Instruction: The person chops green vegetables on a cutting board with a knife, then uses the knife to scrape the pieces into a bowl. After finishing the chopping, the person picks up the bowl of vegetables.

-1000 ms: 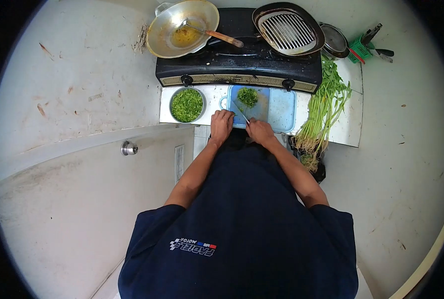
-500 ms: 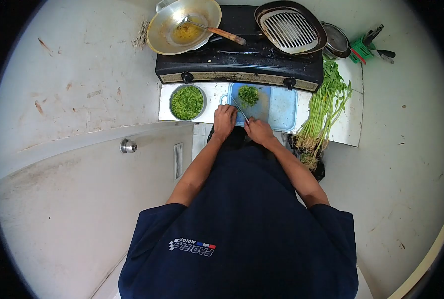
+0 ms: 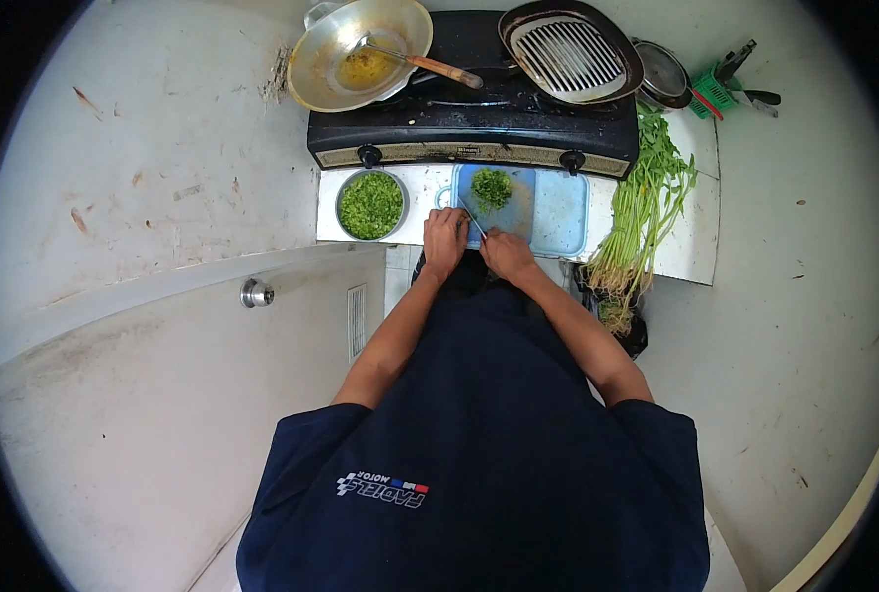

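My right hand is closed around the handle of a knife, whose blade slants up and left over the blue cutting board. Beside the blade, at the board's left edge, my left hand has its fingers curled down. Whatever lies under those fingers is hidden. A small heap of chopped greens sits on the board just beyond the knife. Left of the board stands a round bowl full of finely chopped greens.
A black gas stove runs behind the board, carrying a wok with a wooden-handled spatula and a grill pan. Long leafy stalks with roots lie at right. A green basket holds knives.
The knife and my right hand have shifted very slightly to the left. My left hand stays at the board's left edge, and the heap of greens looks the same.
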Motion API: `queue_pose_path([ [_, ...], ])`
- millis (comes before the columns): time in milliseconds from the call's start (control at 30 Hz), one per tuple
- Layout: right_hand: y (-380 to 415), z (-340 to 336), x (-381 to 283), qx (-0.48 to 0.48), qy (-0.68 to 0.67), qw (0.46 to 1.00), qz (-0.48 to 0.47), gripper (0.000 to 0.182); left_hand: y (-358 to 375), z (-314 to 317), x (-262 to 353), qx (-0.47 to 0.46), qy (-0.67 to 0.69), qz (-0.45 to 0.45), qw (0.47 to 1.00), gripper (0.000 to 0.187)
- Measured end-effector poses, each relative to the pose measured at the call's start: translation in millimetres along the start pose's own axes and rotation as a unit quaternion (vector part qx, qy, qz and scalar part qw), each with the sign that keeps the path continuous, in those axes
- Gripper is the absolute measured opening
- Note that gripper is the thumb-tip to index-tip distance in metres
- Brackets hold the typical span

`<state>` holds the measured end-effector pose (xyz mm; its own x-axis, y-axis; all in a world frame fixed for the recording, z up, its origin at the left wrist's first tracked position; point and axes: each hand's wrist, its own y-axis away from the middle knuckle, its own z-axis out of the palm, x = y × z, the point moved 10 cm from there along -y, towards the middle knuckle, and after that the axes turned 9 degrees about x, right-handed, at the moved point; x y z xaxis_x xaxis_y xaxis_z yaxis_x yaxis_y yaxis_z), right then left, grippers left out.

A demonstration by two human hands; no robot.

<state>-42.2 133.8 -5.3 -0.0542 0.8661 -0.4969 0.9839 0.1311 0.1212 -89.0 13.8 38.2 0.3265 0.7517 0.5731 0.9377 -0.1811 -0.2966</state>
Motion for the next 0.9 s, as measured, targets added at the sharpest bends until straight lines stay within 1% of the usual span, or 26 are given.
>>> queue_pose_path([
  [100,12,-6,5,-0.017,-0.011,1.0,0.002,0.035,0,2,0,-0.012,-0.007,-0.003,1.0,0.01],
  [267,8,-23,6,-0.003,-0.005,1.0,0.016,0.036,1,-1,4,0.008,-0.007,0.023,1.0,0.01],
  [400,-2,-20,7,0.012,-0.027,1.0,0.006,0.038,4,-1,5,0.015,-0.004,0.023,1.0,0.01],
  [500,1,-17,1,-0.007,-0.014,1.0,-0.009,0.038,4,-5,4,0.034,-0.002,0.019,0.999,0.009],
  [600,6,-15,-2,-0.034,-0.014,0.999,-0.02,0.038,4,-5,2,0.019,-0.011,0.01,1.0,0.007],
  [800,8,-8,-2,-0.035,-0.005,0.999,-0.027,0.036,2,-7,3,0.016,-0.013,0.007,1.0,0.008],
  [900,1,-5,-3,-0.027,0.021,0.999,-0.01,0.032,1,-11,9,0.028,0.0,0.029,0.999,0.006],
])
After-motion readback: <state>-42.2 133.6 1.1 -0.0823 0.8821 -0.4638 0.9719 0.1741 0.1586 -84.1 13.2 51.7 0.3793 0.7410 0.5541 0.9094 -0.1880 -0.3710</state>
